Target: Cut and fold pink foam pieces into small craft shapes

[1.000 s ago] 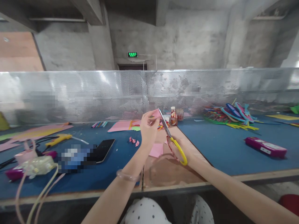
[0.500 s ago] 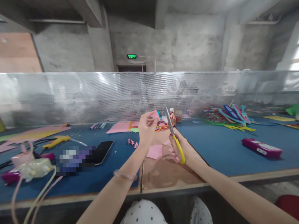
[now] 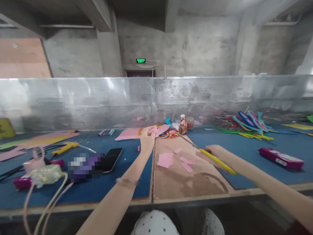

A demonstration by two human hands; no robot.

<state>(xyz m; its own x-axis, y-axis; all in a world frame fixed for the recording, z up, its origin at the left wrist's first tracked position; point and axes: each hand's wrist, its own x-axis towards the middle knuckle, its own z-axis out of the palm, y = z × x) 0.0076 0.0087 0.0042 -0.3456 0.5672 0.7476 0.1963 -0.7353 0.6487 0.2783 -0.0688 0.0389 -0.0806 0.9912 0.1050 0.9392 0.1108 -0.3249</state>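
Observation:
My left hand (image 3: pixel 147 139) pinches a piece of pink paper (image 3: pixel 163 130) above the back of the brown board (image 3: pixel 181 186). Closed around the yellow handles of a pair of scissors (image 3: pixel 212 158) is my right hand (image 3: pixel 215 152); the blades point left and away from me, their tips a little right of the paper. Below the hands, pink paper squares (image 3: pixel 165 160) and several pink scraps (image 3: pixel 187 164) lie on the board. A small folded pink piece (image 3: pixel 139 148) shows beside my left wrist.
At the left are a black phone (image 3: pixel 111 160), a yellow glue gun (image 3: pixel 65 148) and cables. A bottle (image 3: pixel 183 124) and a jar (image 3: pixel 190 123) stand at the back. Further right are pipe cleaners (image 3: pixel 228 124) and a purple box (image 3: pixel 281 158).
The scissors have swung from upright to nearly flat as my right hand moved right. My left hand has lowered slightly with the pink paper, now nearer the folded pieces.

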